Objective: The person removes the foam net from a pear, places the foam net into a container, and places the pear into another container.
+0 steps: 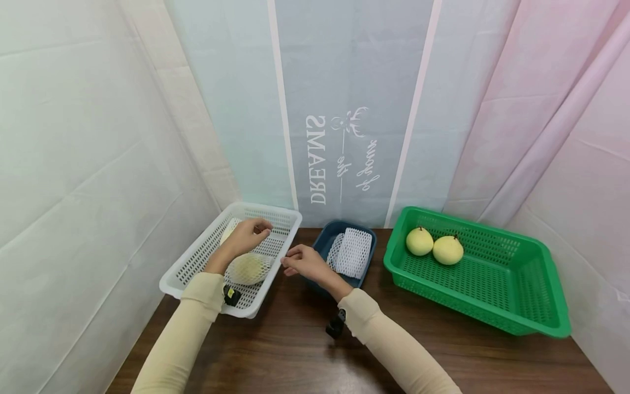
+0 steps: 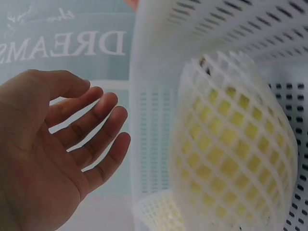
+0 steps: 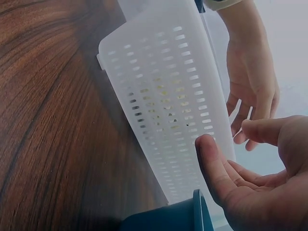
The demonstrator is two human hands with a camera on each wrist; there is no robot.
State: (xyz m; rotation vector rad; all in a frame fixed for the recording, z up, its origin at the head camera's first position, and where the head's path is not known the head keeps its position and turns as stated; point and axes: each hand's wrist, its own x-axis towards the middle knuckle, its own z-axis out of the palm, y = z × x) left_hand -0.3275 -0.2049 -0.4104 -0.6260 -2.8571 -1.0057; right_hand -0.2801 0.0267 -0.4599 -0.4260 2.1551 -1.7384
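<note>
Over the white basket [image 1: 173, 284] hovers my left hand [image 1: 247, 236], its fingers loosely bent with nothing in them. Two pears in white foam nets lie in that basket: the nearer netted pear [image 2: 231, 154] fills much of the left wrist view, and another netted pear [image 2: 163, 211] shows in part. My right hand [image 1: 307, 262] is between the white basket's right side and the blue bin [image 1: 339, 223], holding nothing, with thumb and fingers apart in the right wrist view. White foam nets [image 1: 355, 251] lie inside the blue bin.
On the right stands a green basket [image 1: 492, 317] with two bare pears, a left pear [image 1: 419, 241] and a right pear [image 1: 448, 250]. All three containers stand on a dark wooden table [image 1: 285, 355]. Behind them hangs a curtain [image 1: 344, 71] with printed lettering.
</note>
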